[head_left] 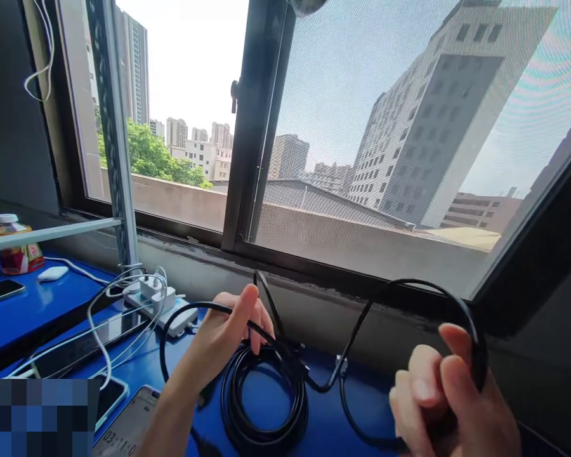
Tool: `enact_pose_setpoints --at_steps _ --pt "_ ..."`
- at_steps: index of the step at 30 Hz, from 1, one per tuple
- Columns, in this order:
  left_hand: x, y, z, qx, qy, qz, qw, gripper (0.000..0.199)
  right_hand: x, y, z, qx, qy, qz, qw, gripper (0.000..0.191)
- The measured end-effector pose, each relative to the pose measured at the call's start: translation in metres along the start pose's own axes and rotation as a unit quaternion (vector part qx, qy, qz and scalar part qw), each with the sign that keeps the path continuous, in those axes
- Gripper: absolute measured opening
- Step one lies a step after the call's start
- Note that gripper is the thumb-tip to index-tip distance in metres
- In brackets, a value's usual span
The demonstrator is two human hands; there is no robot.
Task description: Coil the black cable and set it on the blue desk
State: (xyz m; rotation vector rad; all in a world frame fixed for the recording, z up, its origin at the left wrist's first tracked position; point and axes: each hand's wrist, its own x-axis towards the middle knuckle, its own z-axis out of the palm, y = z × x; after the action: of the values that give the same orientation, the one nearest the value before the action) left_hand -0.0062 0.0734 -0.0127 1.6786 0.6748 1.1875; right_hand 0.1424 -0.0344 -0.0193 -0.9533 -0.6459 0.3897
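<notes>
A black cable (265, 438) lies in a round coil on the blue table, with loose lengths rising from it. Above the coil, my left hand (231, 327) is closed around a stretch of black cable that passes under the thumb. At the right, my right hand (450, 400) is closed on another part of the cable, which arches up over it and hangs down to the table. Between the hands, a small metal-ended connector (341, 364) shows against the cable. The inside of my right hand is partly hidden by its fingers.
A white power strip (176, 314) with plugs and white cords sits left of my left hand. Phones (124, 426) lie at the lower left. A bottle (8, 244) and white case (52, 273) stand further left. A metal post (118, 127) rises before the window (254, 127).
</notes>
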Motion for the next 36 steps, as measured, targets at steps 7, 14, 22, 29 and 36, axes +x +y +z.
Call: enact_pose_setpoints --at_steps 7,14,22,29,36 --pt "0.006 0.004 -0.003 -0.167 0.079 -0.080 0.980 0.067 -0.004 -0.004 0.009 -0.070 0.117 -0.047 0.990 0.054" --pt "0.004 0.004 0.003 -0.167 -0.023 -0.075 0.983 0.064 0.003 0.006 0.006 -0.182 0.031 -0.091 0.979 0.060" --pt "0.004 0.003 0.013 -0.148 -0.098 -0.080 0.981 0.061 -0.008 0.009 0.020 -0.118 -0.114 0.092 0.982 0.061" --pt "0.002 0.005 0.013 -0.169 -0.027 -0.042 0.984 0.066 -0.011 0.016 0.027 -0.068 -0.288 0.244 0.923 0.076" --pt "0.001 0.007 0.010 -0.179 0.002 0.022 0.984 0.067 -0.012 0.005 0.029 -0.109 -0.196 0.211 0.951 0.078"
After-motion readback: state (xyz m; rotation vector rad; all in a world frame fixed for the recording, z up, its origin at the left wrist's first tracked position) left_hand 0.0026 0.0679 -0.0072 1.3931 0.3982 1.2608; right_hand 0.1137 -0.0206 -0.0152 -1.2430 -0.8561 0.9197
